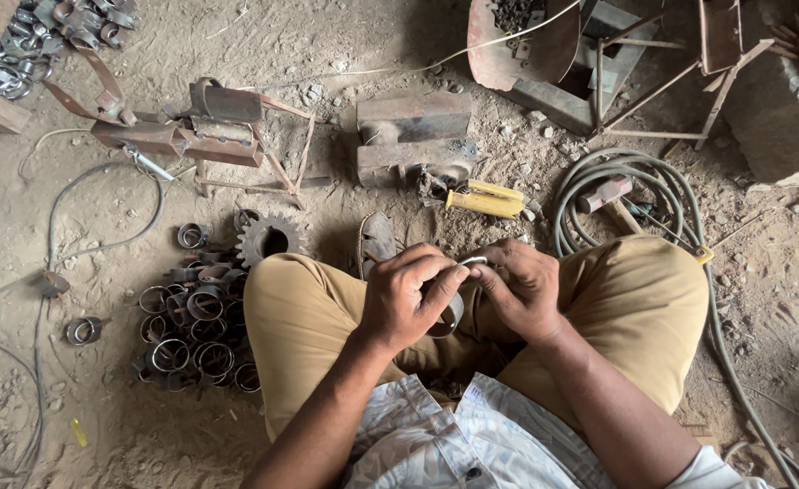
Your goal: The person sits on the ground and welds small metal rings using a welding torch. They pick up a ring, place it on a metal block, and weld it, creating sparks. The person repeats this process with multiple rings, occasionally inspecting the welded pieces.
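A person sits on a dusty earth floor (327,54) with knees spread, in tan trousers, and both hands meet over the lap. The left hand (404,299) has its grip closed around a bent metal band clamp (454,312), a thin grey strip curled into a ring, with the fingers wrapped over its top. The right hand (521,285) has its grip pinched shut on the upper end of the same clamp, thumb and fingertips pressing the strip from the right. The clamp sits between the two hands, just above the near edge of the knees. To the left, beside the left knee, a heap of similar ring clamps (191,330) lies loose on the floor, dull grey and rusty, many of them overlapping. A toothed steel gear (268,240) rests at the far edge of that heap. One lone ring (82,330) lies further left, apart from the heap. Far left, in the corner, a second pile of shiny clamps (51,36) spreads beside a wooden plank. A rusty hand-lever tool (196,131) stands beyond the gear, and a heavy steel block (413,136) sits to its right. A yellow-handled tool (485,201) lies just beyond the hands. A coiled grey-green hose (639,181) loops to the right. A rusty round pan (521,36) at the far side holds dark bits.
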